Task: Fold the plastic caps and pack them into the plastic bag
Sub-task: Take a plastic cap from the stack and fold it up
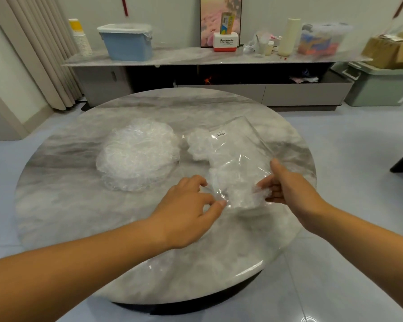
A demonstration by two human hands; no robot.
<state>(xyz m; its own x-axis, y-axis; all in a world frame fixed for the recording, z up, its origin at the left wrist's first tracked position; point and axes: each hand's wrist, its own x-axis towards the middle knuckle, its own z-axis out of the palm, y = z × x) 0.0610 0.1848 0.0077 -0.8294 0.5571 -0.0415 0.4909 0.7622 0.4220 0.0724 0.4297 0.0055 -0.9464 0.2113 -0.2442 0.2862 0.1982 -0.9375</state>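
Observation:
A clear plastic bag point(240, 147) with a small barcode label lies on the round marble table point(79, 205), its mouth toward me. Bunched white plastic caps point(235, 182) show inside it. My left hand point(186, 210) pinches the near left edge of the bag's mouth. On the right side, my right hand point(286, 184) grips a crumpled cap point(260, 194) at the mouth, thumb raised along the bag's edge. A round stack of unfolded clear caps point(137, 154) sits left of the bag. A smaller bunch of caps point(198, 145) lies by the bag's far left side.
Beyond the table runs a long low cabinet point(219, 56) carrying a blue bin point(128, 43), paper cups, a Panasonic box and jars. A green storage box point(382, 87) stands on the floor at the right. Pale tiled floor surrounds the table.

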